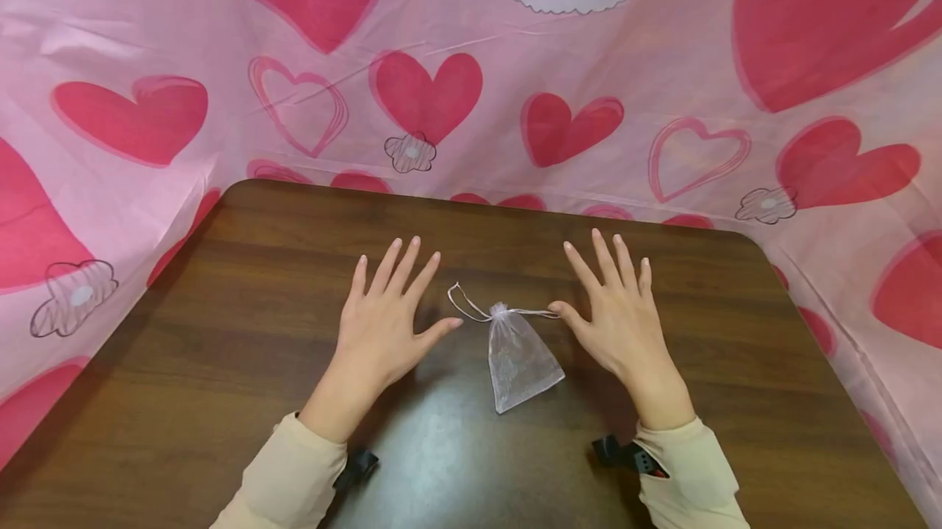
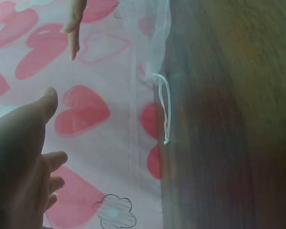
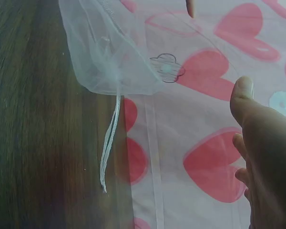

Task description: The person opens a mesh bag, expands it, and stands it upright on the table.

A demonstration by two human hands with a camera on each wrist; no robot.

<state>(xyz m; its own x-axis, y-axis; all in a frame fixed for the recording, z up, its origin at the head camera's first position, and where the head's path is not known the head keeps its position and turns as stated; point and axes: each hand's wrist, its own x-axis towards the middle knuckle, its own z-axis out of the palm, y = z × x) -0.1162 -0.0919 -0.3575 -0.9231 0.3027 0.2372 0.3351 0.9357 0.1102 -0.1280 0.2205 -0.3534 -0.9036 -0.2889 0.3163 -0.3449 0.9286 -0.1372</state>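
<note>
A small sheer white drawstring pouch point(image 1: 522, 361) is on the brown table between the two hands, its gathered neck pointing away from the person. Thin white cords stick out on both sides of the neck; one loop point(image 2: 166, 109) shows in the left wrist view, another cord point(image 3: 109, 140) in the right wrist view. To the left of the pouch, the left hand point(image 1: 390, 320) has its fingers spread and holds nothing. On the other side is the right hand point(image 1: 618, 316), fingers likewise spread. Its thumb tip appears close to the cord's end; whether they touch, I cannot tell.
The dark wood table point(image 1: 243, 300) has rounded far corners. Behind it and at its sides hangs a pink cloth point(image 1: 508, 47) printed with hearts. Small black devices point(image 1: 356, 469) are strapped at both wrists, by the cream sleeves.
</note>
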